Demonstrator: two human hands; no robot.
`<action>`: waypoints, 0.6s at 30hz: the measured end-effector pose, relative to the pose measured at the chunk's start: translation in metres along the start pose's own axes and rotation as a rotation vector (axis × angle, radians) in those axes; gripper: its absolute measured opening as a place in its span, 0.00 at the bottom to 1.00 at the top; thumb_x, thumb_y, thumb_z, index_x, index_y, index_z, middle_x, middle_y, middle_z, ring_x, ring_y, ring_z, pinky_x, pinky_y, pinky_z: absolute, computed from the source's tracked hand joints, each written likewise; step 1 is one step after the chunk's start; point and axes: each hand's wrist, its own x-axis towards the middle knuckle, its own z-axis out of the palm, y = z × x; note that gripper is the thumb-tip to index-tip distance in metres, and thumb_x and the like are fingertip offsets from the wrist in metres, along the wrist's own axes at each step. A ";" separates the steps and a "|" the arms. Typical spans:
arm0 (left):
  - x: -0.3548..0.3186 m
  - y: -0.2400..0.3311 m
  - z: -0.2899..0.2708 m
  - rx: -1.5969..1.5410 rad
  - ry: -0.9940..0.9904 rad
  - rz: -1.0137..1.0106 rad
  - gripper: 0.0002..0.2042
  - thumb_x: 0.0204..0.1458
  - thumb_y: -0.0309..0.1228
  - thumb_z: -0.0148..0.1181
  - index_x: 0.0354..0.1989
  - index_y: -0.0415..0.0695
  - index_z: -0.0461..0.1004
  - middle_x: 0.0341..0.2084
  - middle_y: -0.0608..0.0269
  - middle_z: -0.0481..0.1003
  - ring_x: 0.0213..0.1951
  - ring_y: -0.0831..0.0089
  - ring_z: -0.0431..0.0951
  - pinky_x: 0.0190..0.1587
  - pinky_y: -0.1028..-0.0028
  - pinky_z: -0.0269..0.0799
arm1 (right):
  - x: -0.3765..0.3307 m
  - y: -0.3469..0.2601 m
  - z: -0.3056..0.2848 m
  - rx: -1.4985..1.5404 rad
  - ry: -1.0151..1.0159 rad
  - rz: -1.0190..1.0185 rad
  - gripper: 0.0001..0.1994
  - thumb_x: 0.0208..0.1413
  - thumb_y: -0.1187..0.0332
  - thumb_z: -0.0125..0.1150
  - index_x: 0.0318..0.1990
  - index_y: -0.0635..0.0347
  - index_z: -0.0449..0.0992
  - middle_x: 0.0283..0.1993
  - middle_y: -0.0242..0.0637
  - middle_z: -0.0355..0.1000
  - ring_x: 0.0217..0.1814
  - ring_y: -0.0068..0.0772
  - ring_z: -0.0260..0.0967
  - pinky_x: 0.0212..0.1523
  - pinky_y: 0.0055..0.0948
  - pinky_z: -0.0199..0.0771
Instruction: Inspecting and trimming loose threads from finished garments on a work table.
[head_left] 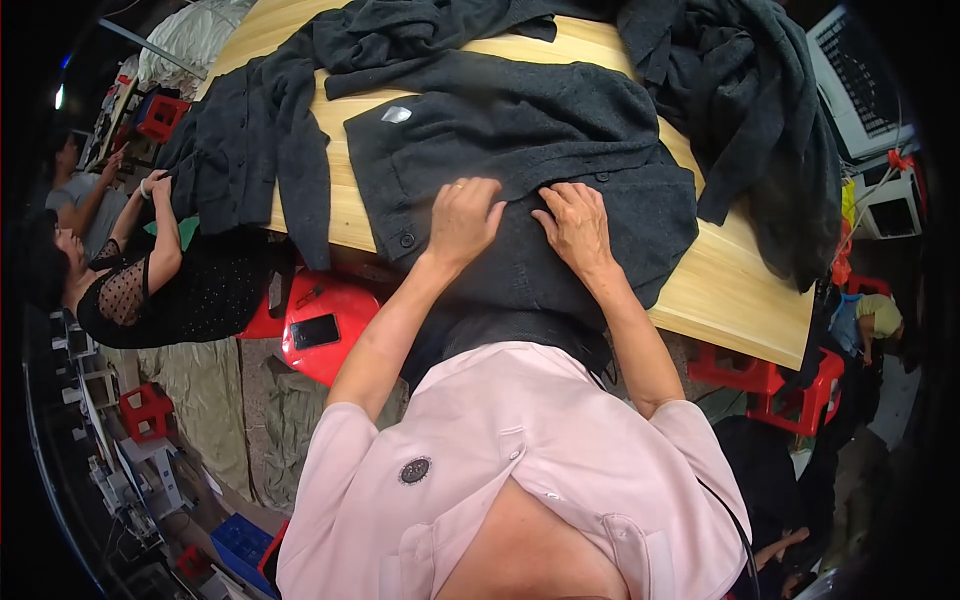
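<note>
A dark grey knitted cardigan (600, 135) lies on the wooden table before me, with buttons and a small pale shiny patch on it. My left hand (463, 220) rests on its near left part, fingers together and slightly bent, thumb apart. To its right, my right hand (577, 225) lies on the same cloth with fingers stretched and thumb apart. Between the hands the fabric shows a soft fold. One dark button (407, 240) sits left of my left hand. The cardigan's near edge hangs over the table edge toward my lap.
More dark garments lie at the far side, the left (235, 145) and the right (745, 120) of the wooden table (740, 300). A phone (315, 331) lies on a red stool (345, 300). At left a co-worker (130, 270) sits near another dark garment. Red stools (800, 395) stand at right.
</note>
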 end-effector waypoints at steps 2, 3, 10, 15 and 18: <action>0.012 0.006 0.014 0.032 0.024 0.053 0.11 0.55 0.26 0.72 0.46 0.43 0.83 0.40 0.58 0.83 0.44 0.55 0.84 0.49 0.60 0.79 | 0.004 0.000 0.000 -0.037 -0.079 -0.026 0.16 0.61 0.69 0.75 0.55 0.60 0.87 0.54 0.38 0.79 0.56 0.44 0.77 0.63 0.42 0.74; 0.017 0.008 0.022 0.047 0.017 0.074 0.09 0.56 0.25 0.71 0.45 0.43 0.83 0.39 0.58 0.82 0.43 0.56 0.84 0.48 0.60 0.79 | 0.006 0.002 0.001 -0.033 -0.075 -0.029 0.16 0.61 0.69 0.75 0.55 0.60 0.87 0.54 0.38 0.79 0.56 0.44 0.77 0.63 0.42 0.74; 0.026 0.011 0.043 0.041 0.115 0.071 0.06 0.59 0.26 0.69 0.43 0.44 0.84 0.35 0.59 0.78 0.40 0.57 0.82 0.44 0.60 0.79 | 0.010 0.017 0.010 0.153 -0.031 0.003 0.13 0.62 0.71 0.73 0.54 0.59 0.87 0.49 0.40 0.76 0.55 0.44 0.74 0.60 0.42 0.73; 0.023 0.019 0.047 0.010 0.102 0.013 0.09 0.58 0.26 0.70 0.47 0.44 0.86 0.39 0.60 0.80 0.43 0.56 0.82 0.45 0.58 0.76 | 0.007 0.014 0.018 0.115 0.050 -0.016 0.11 0.60 0.74 0.74 0.50 0.59 0.87 0.50 0.39 0.77 0.57 0.45 0.75 0.61 0.44 0.74; 0.022 0.020 0.054 0.002 0.113 -0.011 0.10 0.58 0.25 0.70 0.48 0.43 0.85 0.39 0.57 0.80 0.44 0.53 0.82 0.47 0.57 0.78 | 0.006 0.014 0.018 0.128 0.084 -0.028 0.11 0.59 0.75 0.74 0.49 0.59 0.87 0.48 0.37 0.80 0.55 0.44 0.76 0.61 0.43 0.74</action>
